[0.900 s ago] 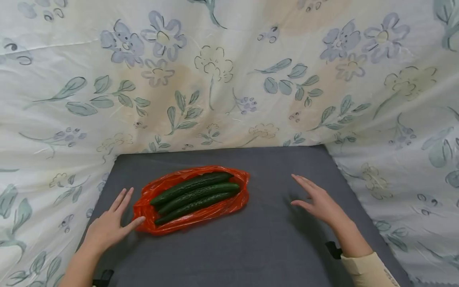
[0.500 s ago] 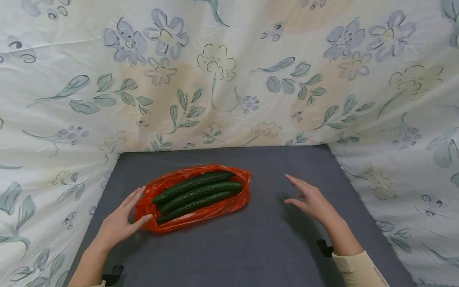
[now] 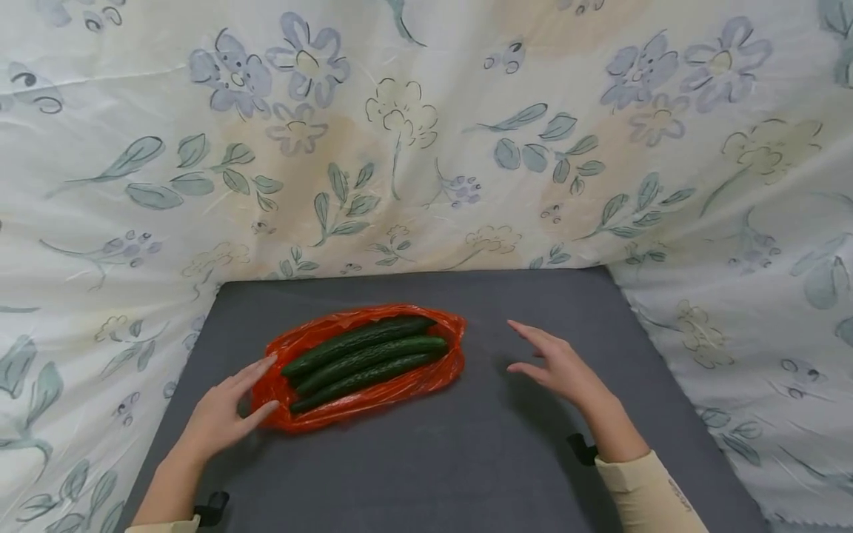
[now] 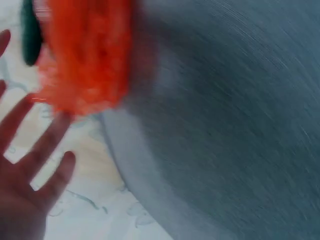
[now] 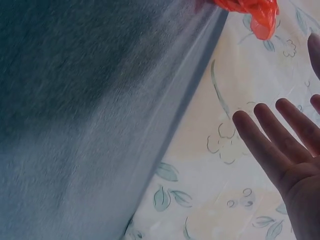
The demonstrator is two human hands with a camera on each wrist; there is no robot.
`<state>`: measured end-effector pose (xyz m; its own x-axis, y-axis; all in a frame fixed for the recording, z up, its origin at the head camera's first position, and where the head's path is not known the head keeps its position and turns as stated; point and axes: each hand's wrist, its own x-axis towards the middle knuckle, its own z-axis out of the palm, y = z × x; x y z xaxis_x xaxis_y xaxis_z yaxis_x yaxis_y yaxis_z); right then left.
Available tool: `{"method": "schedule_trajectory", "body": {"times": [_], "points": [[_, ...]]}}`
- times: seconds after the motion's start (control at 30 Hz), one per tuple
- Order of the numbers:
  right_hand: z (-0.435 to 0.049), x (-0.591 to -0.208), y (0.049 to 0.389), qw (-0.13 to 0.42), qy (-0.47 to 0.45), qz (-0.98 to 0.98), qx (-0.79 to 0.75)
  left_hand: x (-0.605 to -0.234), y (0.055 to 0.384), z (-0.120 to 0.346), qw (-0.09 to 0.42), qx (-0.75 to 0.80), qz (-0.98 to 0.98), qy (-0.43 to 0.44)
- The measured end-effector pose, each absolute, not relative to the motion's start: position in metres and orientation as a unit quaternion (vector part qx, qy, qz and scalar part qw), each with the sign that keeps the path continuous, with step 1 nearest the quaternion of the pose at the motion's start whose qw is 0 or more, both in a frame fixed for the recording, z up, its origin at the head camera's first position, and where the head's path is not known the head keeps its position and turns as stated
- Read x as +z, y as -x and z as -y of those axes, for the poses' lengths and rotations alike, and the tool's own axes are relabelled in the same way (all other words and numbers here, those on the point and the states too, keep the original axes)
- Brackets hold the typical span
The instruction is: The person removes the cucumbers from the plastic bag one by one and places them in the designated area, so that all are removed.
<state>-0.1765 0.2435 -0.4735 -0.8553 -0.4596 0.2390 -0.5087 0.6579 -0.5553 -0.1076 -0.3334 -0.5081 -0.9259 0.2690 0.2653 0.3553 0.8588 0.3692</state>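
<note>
Three dark green cucumbers [image 3: 366,364] lie side by side on an opened-out red plastic bag [image 3: 320,422], left of the table's middle. My left hand [image 3: 223,414] is at the bag's left end, fingers spread, with fingertips and thumb overlapping its edge in the head view. In the left wrist view the same bag [image 4: 90,60] is blurred, with the spread fingers [image 4: 45,145] beside it. My right hand [image 3: 563,370] hovers to the right of the bag, fingers extended and holding nothing. The right wrist view shows its straight fingers [image 5: 270,145] apart from the bag [image 5: 262,20].
A dark grey cloth-covered table [image 3: 433,474] lies beneath everything. Floral fabric [image 3: 426,148] hangs behind the far edge and along both sides. Each wrist wears a black strap mount, such as the right one [image 3: 582,449].
My right hand has moved left, nearer the bag. My left hand has come right and now reaches the bag's left edge. Bag and cucumbers stay in place.
</note>
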Motion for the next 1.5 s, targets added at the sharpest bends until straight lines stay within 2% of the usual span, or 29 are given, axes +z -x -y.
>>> {"method": "schedule_trajectory", "body": {"times": [0.1,0.17,0.4,0.5,0.7,1.03,1.17,1.4,1.5], "points": [[-0.241,-0.473,0.177,0.044,-0.274,0.905,0.323,-0.512,0.115,0.334,0.141,-0.179,0.956,0.186],[-0.238,-0.472,0.179,0.046,-0.279,0.901,0.33,-0.513,0.117,0.334,0.145,-0.174,0.955,0.191],[-0.217,-0.47,0.184,0.033,-0.306,0.887,0.345,-0.515,0.111,0.333,0.074,-0.251,0.95,0.169],[-0.205,-0.468,0.188,0.033,-0.32,0.884,0.338,-0.52,0.108,0.334,0.058,-0.281,0.945,0.157],[-0.182,-0.463,0.197,0.026,-0.341,0.876,0.341,-0.527,0.109,0.335,0.05,-0.3,0.939,0.158],[-0.15,-0.458,0.208,0.006,-0.361,0.867,0.343,-0.52,0.11,0.332,0.076,-0.353,0.919,0.157],[-0.134,-0.458,0.213,-0.015,-0.356,0.868,0.345,-0.518,0.109,0.33,0.083,-0.383,0.905,0.167],[-0.096,-0.465,0.226,-0.095,-0.339,0.854,0.383,-0.515,0.113,0.328,0.085,-0.385,0.904,0.166],[-0.078,-0.468,0.23,-0.102,-0.344,0.858,0.368,-0.515,0.115,0.327,0.078,-0.392,0.902,0.161]]}}
